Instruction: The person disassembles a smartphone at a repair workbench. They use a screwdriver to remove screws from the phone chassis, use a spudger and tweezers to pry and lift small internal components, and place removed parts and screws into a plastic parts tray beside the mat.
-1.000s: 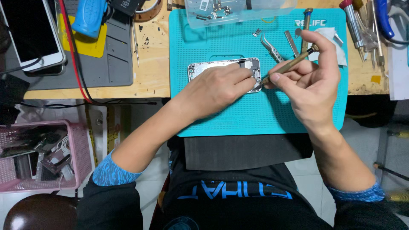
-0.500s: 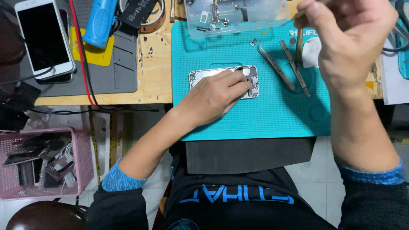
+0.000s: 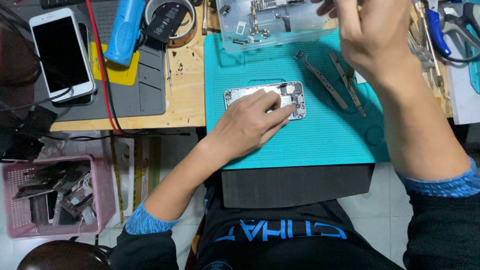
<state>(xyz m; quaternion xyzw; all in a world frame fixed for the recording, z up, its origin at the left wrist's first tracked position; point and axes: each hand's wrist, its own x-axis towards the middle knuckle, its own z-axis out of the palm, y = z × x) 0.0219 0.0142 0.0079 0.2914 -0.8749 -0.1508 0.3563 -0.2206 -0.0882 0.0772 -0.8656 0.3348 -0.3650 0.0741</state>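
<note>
Left hand lies palm-down on the opened phone, fingers spread flat over its exposed inside, pressing rather than gripping. The phone rests on the teal mat, near the mat's middle, long side parallel to the tabletop's front edge. Right hand is raised above the mat's far right corner, fingers curled; whether it holds anything cannot be told from this angle. Two pairs of tweezers lie on the mat just right of the phone, apart from it. A clear plastic tray of small parts sits at the mat's far edge. A white phone lies at the tabletop's left end, on a grey mat.
</note>
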